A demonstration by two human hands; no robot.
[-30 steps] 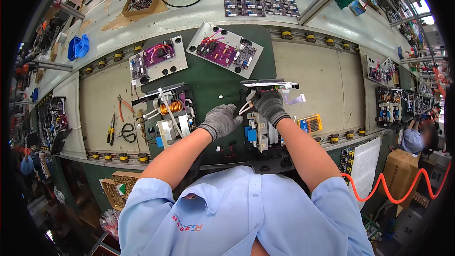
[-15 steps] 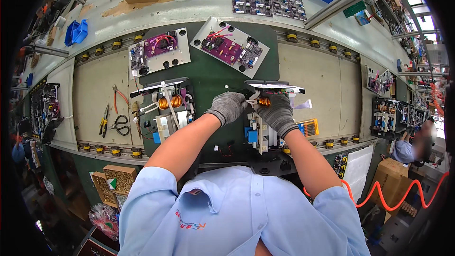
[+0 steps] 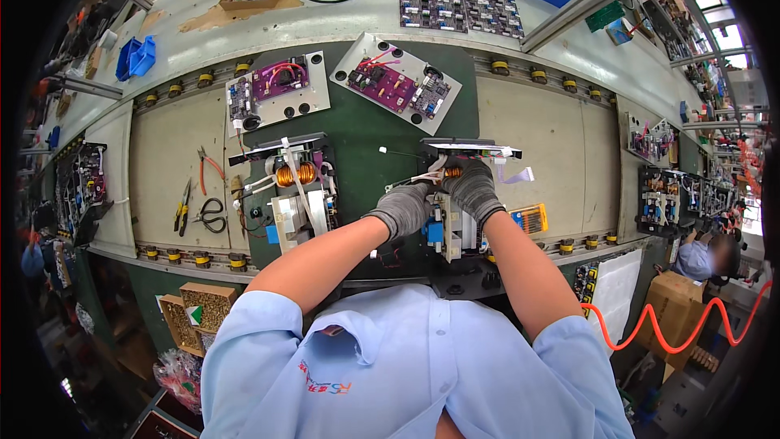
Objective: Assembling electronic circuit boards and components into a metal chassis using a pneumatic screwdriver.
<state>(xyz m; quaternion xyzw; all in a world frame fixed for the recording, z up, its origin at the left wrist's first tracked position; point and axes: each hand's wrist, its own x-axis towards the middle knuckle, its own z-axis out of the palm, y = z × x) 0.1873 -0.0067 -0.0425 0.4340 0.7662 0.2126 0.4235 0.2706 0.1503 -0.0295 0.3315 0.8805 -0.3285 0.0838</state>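
Both my hands wear grey knit gloves and work at an open electronic unit (image 3: 455,232) with a copper coil (image 3: 452,172), white parts and a blue block. My left hand (image 3: 404,210) is at its left side, fingers closed by the white wires (image 3: 435,171); what they pinch is hidden. Over the coil's right side, my right hand (image 3: 474,193) is curled, its fingertips out of sight among the wires. A thin dark lead with a white plug (image 3: 383,149) sticks out to the left. A similar unit (image 3: 301,195) with a copper coil stands to the left.
Two metal plates with purple boards (image 3: 280,85) (image 3: 394,85) lie beyond the units. Pliers (image 3: 211,164), yellow-handled cutters (image 3: 182,210) and black scissors (image 3: 210,216) lie at left. A yellow-orange case (image 3: 530,219) sits by my right wrist. Roller rails (image 3: 539,76) flank the bench; a person (image 3: 695,258) sits far right.
My left hand has moved down and slightly right, from above the wires to the unit's near left side. The thin lead with the white plug now shows more. My right hand has barely shifted.
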